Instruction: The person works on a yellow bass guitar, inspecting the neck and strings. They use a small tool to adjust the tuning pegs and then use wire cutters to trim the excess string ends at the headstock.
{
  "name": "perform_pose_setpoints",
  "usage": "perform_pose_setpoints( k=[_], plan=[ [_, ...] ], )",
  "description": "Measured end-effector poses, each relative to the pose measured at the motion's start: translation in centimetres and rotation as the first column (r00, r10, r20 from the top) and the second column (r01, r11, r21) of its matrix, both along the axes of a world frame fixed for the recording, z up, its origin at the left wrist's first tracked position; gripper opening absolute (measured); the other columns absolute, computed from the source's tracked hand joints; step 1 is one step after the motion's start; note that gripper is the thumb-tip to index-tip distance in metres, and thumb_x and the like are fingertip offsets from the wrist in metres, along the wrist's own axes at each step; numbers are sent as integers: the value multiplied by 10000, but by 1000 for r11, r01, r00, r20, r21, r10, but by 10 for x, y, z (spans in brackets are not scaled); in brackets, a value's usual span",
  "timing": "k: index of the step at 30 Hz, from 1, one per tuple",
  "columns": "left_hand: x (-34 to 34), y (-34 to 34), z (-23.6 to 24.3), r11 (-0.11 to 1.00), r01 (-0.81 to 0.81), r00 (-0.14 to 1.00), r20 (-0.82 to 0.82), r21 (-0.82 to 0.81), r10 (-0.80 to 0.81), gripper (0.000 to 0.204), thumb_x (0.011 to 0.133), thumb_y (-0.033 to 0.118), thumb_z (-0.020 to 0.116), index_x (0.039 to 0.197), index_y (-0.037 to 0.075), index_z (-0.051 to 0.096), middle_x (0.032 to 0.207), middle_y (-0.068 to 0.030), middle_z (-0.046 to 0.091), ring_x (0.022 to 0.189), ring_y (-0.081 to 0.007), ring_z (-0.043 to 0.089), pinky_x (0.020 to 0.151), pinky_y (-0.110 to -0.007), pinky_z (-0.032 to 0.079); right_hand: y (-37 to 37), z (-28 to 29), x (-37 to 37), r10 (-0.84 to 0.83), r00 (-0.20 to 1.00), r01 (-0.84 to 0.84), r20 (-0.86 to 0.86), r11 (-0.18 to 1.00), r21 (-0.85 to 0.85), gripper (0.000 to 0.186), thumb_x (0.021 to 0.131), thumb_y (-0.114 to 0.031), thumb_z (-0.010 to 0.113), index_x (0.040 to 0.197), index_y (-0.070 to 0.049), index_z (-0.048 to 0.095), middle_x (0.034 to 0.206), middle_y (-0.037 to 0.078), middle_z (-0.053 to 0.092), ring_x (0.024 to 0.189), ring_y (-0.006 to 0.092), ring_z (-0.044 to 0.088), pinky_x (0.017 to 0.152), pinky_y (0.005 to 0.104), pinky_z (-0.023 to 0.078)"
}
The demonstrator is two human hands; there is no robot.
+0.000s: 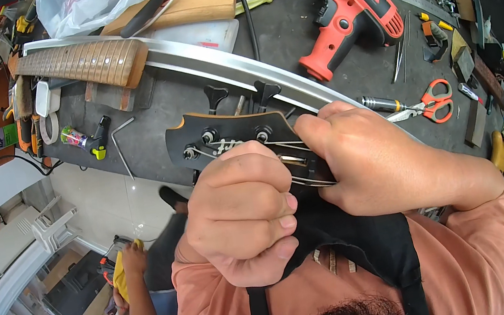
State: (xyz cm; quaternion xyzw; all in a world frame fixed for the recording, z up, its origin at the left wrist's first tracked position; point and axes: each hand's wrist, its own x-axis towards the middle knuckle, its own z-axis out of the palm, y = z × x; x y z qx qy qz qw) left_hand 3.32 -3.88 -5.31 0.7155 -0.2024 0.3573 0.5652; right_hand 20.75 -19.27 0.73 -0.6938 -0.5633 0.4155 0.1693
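Part of headstock (pixel 235 126) behind left hand (pixel 241 214)

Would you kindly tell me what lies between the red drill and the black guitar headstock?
In the head view, a long silver rail crosses the dark worktop between the red drill and the black guitar headstock.

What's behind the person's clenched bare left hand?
Behind the left hand is a black, tan-edged guitar headstock with silver metal tuner posts; the part that hand covers cannot be seen.
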Motion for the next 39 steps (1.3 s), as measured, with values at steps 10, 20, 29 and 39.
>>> perform_pose_setpoints(
  k=[10, 20, 29, 39],
  plan=[
    [-2, -15, -1, 946, -318, 948, 48, 59, 315, 119, 780, 39, 785, 879, 29, 721, 909, -93, 726, 762, -285, 692, 655, -408, 508, -3, -2, -3, -23, 999, 18, 49, 995, 101, 376, 717, -37, 772, 1024, 30, 564, 893, 262, 665, 978, 505, 646, 849, 554, 518],
    [-10, -19, -9, 782, -540, 828, 31, 312, 560, 188, 852, 73, 828, 994, -4, 730, 911, -142, 739, 767, -302, 732, 702, -395, 593, -8, -1, -10, -52, 992, 34, 113, 987, 156, 356, 711, -24, 746, 1003, 20, 546, 847, 242, 635, 918, 493, 628, 809, 547, 494],
    [-2, -24, -11, 794, -565, 814, -4, 225, 580, 139, 925, 72, 801, 968, -15, 702, 881, -137, 724, 766, -301, 727, 688, -379, 574, -9, -4, -9, -54, 993, 34, 108, 983, 180, 358, 715, -23, 749, 1010, 17, 550, 816, 240, 645, 908, 502, 625, 825, 552, 499],
    [-8, -21, -3, 743, -566, 806, 53, 356, 589, 100, 923, 42, 754, 956, -2, 671, 902, -137, 689, 783, -315, 705, 723, -430, 578, -10, -4, -12, -77, 989, 50, 127, 978, 203, 375, 728, -38, 761, 1041, 11, 561, 821, 235, 651, 920, 492, 638, 860, 542, 509]
  ],
)
